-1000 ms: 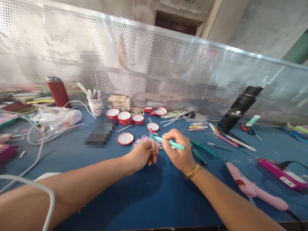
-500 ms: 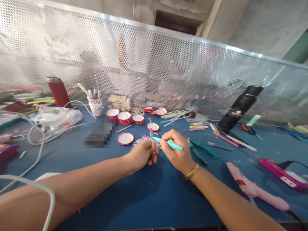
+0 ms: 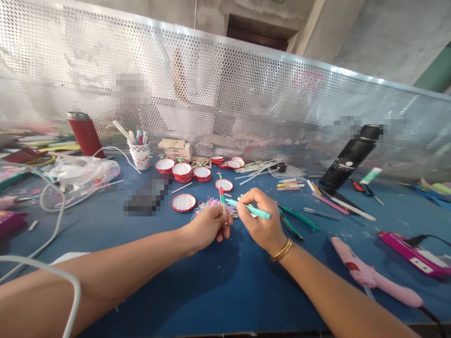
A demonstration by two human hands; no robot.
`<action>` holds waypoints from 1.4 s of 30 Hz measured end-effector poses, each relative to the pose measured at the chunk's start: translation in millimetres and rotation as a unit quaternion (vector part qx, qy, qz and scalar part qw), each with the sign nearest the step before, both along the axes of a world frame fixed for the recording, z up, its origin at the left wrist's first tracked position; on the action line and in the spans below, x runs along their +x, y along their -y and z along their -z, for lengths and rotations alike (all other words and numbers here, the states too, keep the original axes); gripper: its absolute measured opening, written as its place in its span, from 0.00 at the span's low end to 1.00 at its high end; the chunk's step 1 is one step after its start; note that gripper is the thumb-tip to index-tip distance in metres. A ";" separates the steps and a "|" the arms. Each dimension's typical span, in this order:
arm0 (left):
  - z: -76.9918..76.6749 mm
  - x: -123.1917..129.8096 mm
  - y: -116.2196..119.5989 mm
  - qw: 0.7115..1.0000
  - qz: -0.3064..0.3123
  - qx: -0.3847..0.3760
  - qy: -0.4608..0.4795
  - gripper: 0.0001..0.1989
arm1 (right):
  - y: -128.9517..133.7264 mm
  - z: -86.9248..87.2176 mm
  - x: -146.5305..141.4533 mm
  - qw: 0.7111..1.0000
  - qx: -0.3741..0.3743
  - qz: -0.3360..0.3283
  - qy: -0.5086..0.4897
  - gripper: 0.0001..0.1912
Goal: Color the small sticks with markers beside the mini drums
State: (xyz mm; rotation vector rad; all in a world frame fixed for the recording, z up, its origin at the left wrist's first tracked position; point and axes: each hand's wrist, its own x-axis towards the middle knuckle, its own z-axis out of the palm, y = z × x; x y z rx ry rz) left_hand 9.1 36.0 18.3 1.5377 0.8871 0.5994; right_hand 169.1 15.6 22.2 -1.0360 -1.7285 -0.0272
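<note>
Upright in my left hand [image 3: 208,226] is a small wooden stick [image 3: 222,197], its top coloured red with green below. My right hand [image 3: 262,216] holds a teal marker [image 3: 252,209] like a pen, its tip at the green part of the stick. A pile of thin coloured bands [image 3: 207,204] lies just behind my left hand. Round white discs with red rims stand beyond it, one single disc [image 3: 183,203] to the left and a stack [image 3: 182,172] farther back.
Green-handled pliers [image 3: 298,217], a pink glue gun [image 3: 373,272] and a magenta power strip [image 3: 412,256] lie on the right. A black bottle [image 3: 348,162] leans behind. A white cup [image 3: 140,156], red flask [image 3: 85,135] and white cable [image 3: 58,225] are on the left.
The marker and my right hand have shifted slightly to the right. More green shows on the stick. My left hand has stayed in place.
</note>
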 end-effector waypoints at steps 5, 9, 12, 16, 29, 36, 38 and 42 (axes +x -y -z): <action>1.5 0.2 -0.6 1.000 0.000 0.006 0.000 0.10 | 0.3 0.6 -0.4 1.000 -0.010 -0.005 0.014 0.06; 0.6 0.8 -0.3 1.000 -0.001 -0.001 0.005 0.10 | 0.0 -0.4 -0.6 1.000 -0.002 0.002 0.001 0.06; -1.4 1.0 1.1 1.000 -0.003 0.005 -0.003 0.10 | 0.7 -0.5 -1.4 1.000 -0.003 -0.010 0.011 0.06; -3.6 0.8 2.8 1.000 -0.011 0.002 -0.010 0.10 | 1.4 0.0 -1.5 1.000 -0.008 -0.001 0.019 0.06; -7.5 1.6 4.4 1.000 -0.021 -0.011 -0.007 0.10 | 1.1 -0.8 -0.6 1.000 0.000 0.011 0.008 0.06; -5.2 1.0 3.0 1.000 -0.020 -0.004 0.001 0.10 | 1.7 -0.3 -0.7 1.000 -0.005 0.000 0.023 0.06; -4.2 0.9 2.4 1.000 -0.018 -0.006 0.008 0.10 | 1.4 -0.6 -0.8 1.000 -0.005 0.008 0.019 0.06; -2.7 0.8 1.7 1.000 -0.009 0.001 0.006 0.10 | 1.6 -1.2 -1.4 1.000 0.002 0.004 0.013 0.06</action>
